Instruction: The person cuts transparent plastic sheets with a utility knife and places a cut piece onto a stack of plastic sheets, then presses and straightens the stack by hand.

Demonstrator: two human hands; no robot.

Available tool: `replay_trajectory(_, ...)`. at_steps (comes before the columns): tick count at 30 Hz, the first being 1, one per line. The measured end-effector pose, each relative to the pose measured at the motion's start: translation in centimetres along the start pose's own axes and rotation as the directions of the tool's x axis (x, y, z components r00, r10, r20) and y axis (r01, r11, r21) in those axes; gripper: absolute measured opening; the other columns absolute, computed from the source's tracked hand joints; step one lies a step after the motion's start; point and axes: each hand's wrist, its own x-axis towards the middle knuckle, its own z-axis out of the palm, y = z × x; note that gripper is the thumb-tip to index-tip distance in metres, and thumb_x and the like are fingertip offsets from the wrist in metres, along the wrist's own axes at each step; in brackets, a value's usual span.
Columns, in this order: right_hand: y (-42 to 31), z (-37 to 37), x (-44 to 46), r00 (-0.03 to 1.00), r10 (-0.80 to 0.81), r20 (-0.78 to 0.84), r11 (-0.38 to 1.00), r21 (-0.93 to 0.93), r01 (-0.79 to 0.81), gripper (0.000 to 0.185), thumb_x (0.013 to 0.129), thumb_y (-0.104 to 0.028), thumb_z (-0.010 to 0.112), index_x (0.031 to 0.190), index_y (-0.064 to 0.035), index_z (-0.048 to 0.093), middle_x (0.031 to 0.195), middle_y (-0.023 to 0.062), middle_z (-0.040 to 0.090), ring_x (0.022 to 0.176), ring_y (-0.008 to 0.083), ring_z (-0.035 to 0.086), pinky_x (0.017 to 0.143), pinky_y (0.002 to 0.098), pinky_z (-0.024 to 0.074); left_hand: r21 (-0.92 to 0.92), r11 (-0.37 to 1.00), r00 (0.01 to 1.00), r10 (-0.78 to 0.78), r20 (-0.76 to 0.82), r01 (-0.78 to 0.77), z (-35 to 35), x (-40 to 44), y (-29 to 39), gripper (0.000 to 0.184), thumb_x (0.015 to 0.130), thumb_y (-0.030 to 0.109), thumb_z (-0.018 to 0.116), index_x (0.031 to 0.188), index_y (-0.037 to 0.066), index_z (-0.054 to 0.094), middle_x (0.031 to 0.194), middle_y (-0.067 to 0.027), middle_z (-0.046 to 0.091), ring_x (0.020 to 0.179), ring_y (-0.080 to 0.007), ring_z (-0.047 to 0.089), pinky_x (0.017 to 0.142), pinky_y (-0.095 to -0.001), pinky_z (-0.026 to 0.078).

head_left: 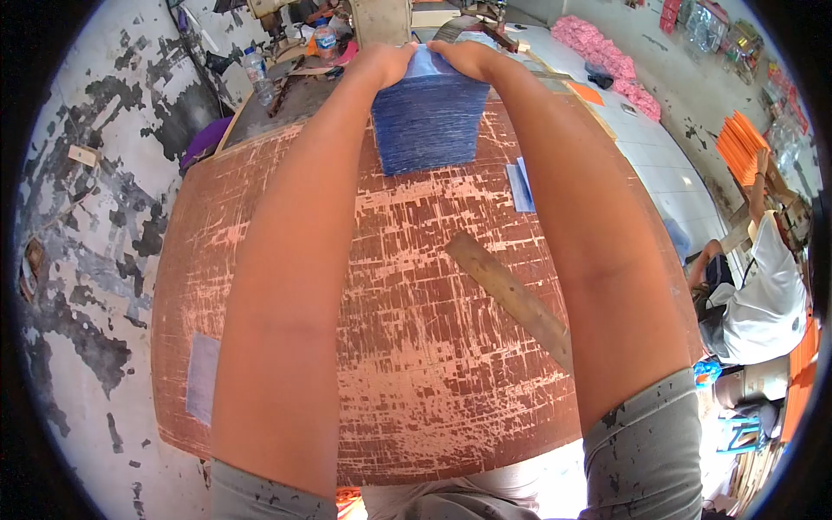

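left hand (390, 64) and right hand (466, 61) touch the blue stack (431, 130), finger closure can't be told; likely heavy, slippery-layered, best held by opposite edges.

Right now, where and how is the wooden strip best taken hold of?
Pinch the strip across its long edges near the far end, probably from above and left: it lies flat and slanted, and the right arm hides its near end.

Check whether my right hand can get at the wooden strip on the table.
Likely yes; the wooden strip lies mostly uncovered, though your right hand must first leave the blue stack.
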Motion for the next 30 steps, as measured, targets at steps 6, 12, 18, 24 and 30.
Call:
replay_trajectory(6, -0.1, -0.1, 0.0, 1.0, 0.011, 0.001, 1.0, -0.024, -0.011, 0.088, 0.091, -0.072, 0.042, 0.134, 0.0024, 0.06, 0.143, 0.0282, 0.051, 0.132, 0.0405, 0.05, 0.11, 0.0457, 0.036, 0.017, 0.999, 0.999, 0.032, -0.031, -0.032, 0.0, -0.5, 0.2, 0.075, 0.097, 0.065, 0.04, 0.122, 0.0, 0.068, 0.133, -0.0287, 0.059, 0.124, -0.0424, 0.056, 0.106, -0.0452, 0.041)
replay_trajectory(12, 0.1, -0.1, 0.1, 1.0, 0.014, 0.006, 1.0, -0.013, -0.013, 0.087, 0.091, -0.072, 0.041, 0.133, 0.0016, 0.06, 0.143, 0.0279, 0.051, 0.133, 0.04, 0.05, 0.111, 0.0456, 0.0354, 0.016, 0.999, 0.998, 0.05, -0.024, -0.05, -0.1, -0.5, 0.3, 0.075, 0.097, 0.066, 0.04, 0.123, 0.001, 0.067, 0.133, -0.028, 0.059, 0.126, -0.0419, 0.055, 0.107, -0.0439, 0.04)
replay_trajectory(18, 0.2, 0.0, 0.3, 1.0, 0.003, 0.003, 1.0, -0.013, -0.003, 0.087, 0.091, -0.072, 0.041, 0.132, 0.0013, 0.061, 0.143, 0.0277, 0.052, 0.133, 0.0404, 0.05, 0.111, 0.0453, 0.0353, 0.018, 0.998, 0.998, 0.06, -0.02, -0.06, -0.5, -1.1, 0.5, 0.075, 0.097, 0.066, 0.041, 0.123, 0.0, 0.067, 0.133, -0.0279, 0.059, 0.126, -0.0421, 0.056, 0.107, -0.044, 0.04)
replay_trajectory(24, 0.2, 0.1, 0.5, 1.0, 0.01, 0.001, 1.0, -0.011, -0.01, 0.085, 0.091, -0.071, 0.041, 0.132, 0.001, 0.061, 0.143, 0.0279, 0.052, 0.132, 0.0405, 0.05, 0.11, 0.0445, 0.0358, 0.002, 0.998, 0.998, 0.056, -0.018, -0.056, -0.6, -1.1, 0.5, 0.075, 0.096, 0.065, 0.041, 0.122, 0.0, 0.068, 0.133, -0.0284, 0.059, 0.126, -0.0419, 0.056, 0.107, -0.0444, 0.04)
replay_trajectory(30, 0.0, -0.3, -0.5, 1.0, -0.022, 0.003, 0.999, -0.043, 0.022, 0.085, 0.091, -0.071, 0.041, 0.133, 0.0002, 0.061, 0.143, 0.0275, 0.052, 0.132, 0.0408, 0.05, 0.11, 0.0445, 0.036, 0.012, 0.999, 0.997, 0.032, -0.064, -0.031, -0.6, -1.7, 0.7, 0.076, 0.095, 0.066, 0.043, 0.121, 0.0, 0.068, 0.133, -0.0292, 0.059, 0.125, -0.043, 0.056, 0.107, -0.0454, 0.04)
